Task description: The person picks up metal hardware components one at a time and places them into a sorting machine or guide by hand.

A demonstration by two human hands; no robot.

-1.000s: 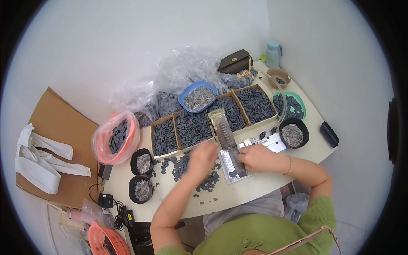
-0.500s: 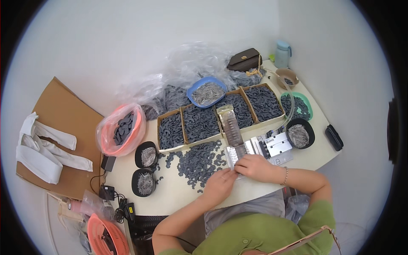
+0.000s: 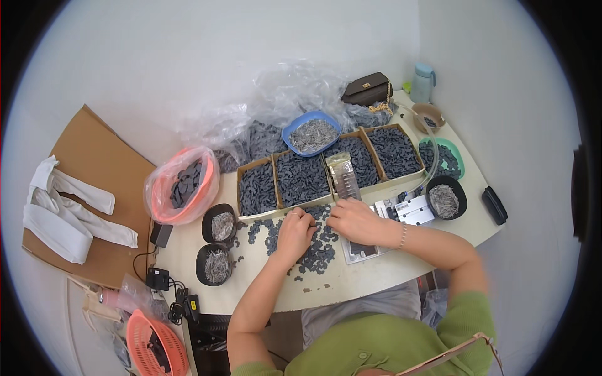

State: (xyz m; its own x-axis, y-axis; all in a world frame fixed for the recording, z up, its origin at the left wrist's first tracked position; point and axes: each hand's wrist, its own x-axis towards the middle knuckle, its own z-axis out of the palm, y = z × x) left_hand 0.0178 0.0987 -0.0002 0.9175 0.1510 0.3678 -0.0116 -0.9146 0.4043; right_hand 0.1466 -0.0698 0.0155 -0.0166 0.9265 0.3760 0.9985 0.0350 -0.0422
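Note:
My left hand (image 3: 296, 234) rests over the loose pile of small dark grey plastic pieces (image 3: 318, 258), its fingers curled together. Whatever they hold, if anything, is too small to make out. At the pile's right edge is my right hand (image 3: 353, 220), fingers bent and drawn together, contents hidden. My right hand and wrist lie across a metal fixture (image 3: 364, 252), covering much of it. A long clear ribbed strip (image 3: 344, 177) runs from behind that hand toward the boxes. A silver metal block (image 3: 415, 212) with a hose stands right of the fixture.
Cardboard boxes (image 3: 274, 209) full of dark pieces line the back. Black bowls of metal pins stand at left (image 3: 207, 266) and right (image 3: 464, 200); a blue tray (image 3: 295, 149) of pins sits atop the boxes. Further left are a pink basket (image 3: 160, 207) and cables (image 3: 180, 307).
Both hands have moved away from the metal fixture's near end. My left hand went up and left onto the pile; my right hand went up and left to the pile's edge.

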